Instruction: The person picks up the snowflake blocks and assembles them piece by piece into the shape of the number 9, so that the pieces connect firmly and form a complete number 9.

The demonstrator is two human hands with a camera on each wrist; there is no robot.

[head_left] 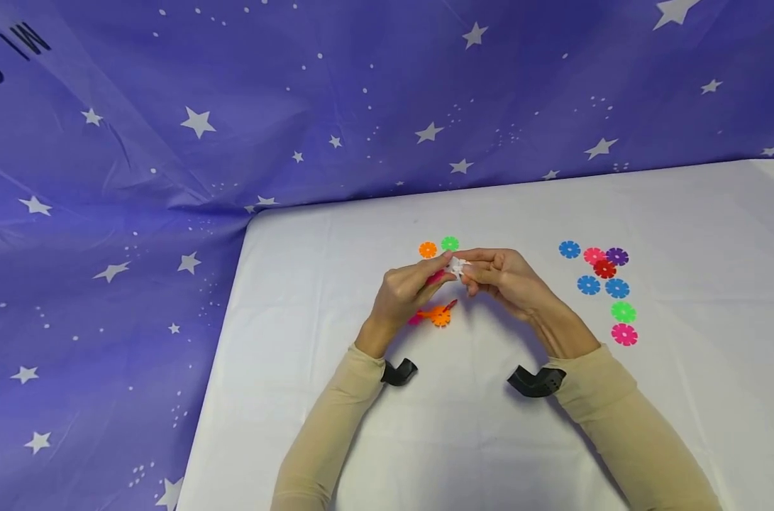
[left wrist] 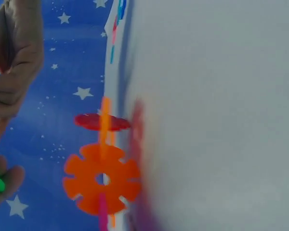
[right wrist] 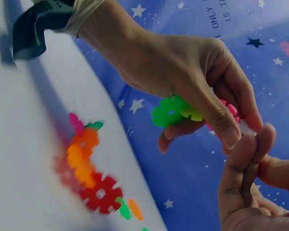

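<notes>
Close together above the middle of the table, both hands work on a small group of slotted plastic discs. My left hand (head_left: 399, 292) holds joined discs: a green disc (right wrist: 169, 111), a yellow-green disc (right wrist: 191, 114) and a pink disc (head_left: 435, 277). A white disc (head_left: 457, 267) sits at the meeting fingertips, pinched by my right hand (head_left: 511, 280); fingers hide much of it. Whether the white disc is one piece or more, I cannot tell. Below the left hand, a joined piece with an orange disc (head_left: 440, 316) and a red disc (right wrist: 101, 193) rests on the table.
Beyond the hands lie a loose orange disc (head_left: 428, 250) and a green disc (head_left: 450, 243). To the right are several loose discs, among them a purple disc (head_left: 617, 256) and a blue disc (head_left: 588, 285). A starry purple curtain (head_left: 361, 106) hangs behind the white-covered table (head_left: 457, 447).
</notes>
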